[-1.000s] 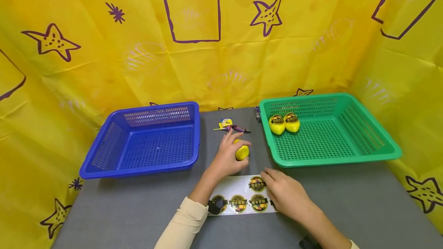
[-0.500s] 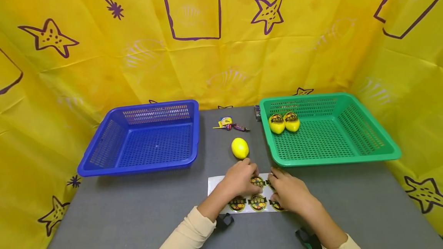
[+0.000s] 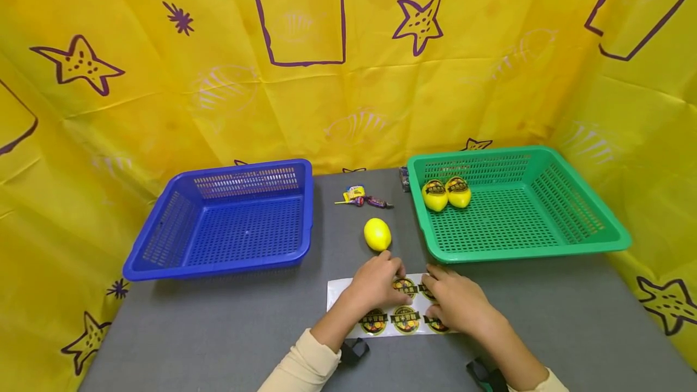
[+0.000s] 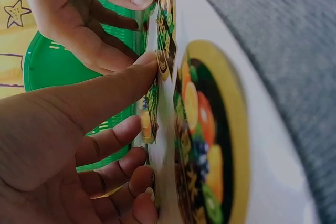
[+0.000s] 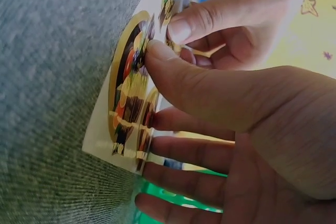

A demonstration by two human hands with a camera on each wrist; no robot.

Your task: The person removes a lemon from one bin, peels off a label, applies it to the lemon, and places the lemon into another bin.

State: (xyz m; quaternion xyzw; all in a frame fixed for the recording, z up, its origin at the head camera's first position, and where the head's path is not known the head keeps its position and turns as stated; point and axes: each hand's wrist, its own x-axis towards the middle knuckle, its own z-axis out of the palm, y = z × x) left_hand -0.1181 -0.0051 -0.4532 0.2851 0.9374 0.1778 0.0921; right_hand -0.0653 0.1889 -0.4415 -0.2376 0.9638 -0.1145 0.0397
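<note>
Far out to the left of my hands sits the blue basket [image 3: 234, 219], with nothing showing in it; I judge it plays no part yet. My left hand [image 3: 376, 283] rests on the sticker sheet [image 3: 340, 295], its thumb pressing at the edge of a round sticker [image 4: 210, 140] while the other fingers curl under the sheet's edge. Just beyond that hand, on the grey table [image 3: 218, 331], lies a bare lemon [image 3: 377, 233] with no label, and past it a few wrapped sweets [image 3: 362, 198]. My right hand [image 3: 457, 304] meets the left over the same sheet, thumb tip working at a sticker rim, so both hands pinch the sheet; no sticker is free yet. Up and to the right, the green basket [image 3: 599, 241] already holds two labelled lemons [image 3: 446, 193] in its far left corner. So I reckon two are done, one left. The green basket's near rim stands close ahead of my right hand; open table lies on either side.
</note>
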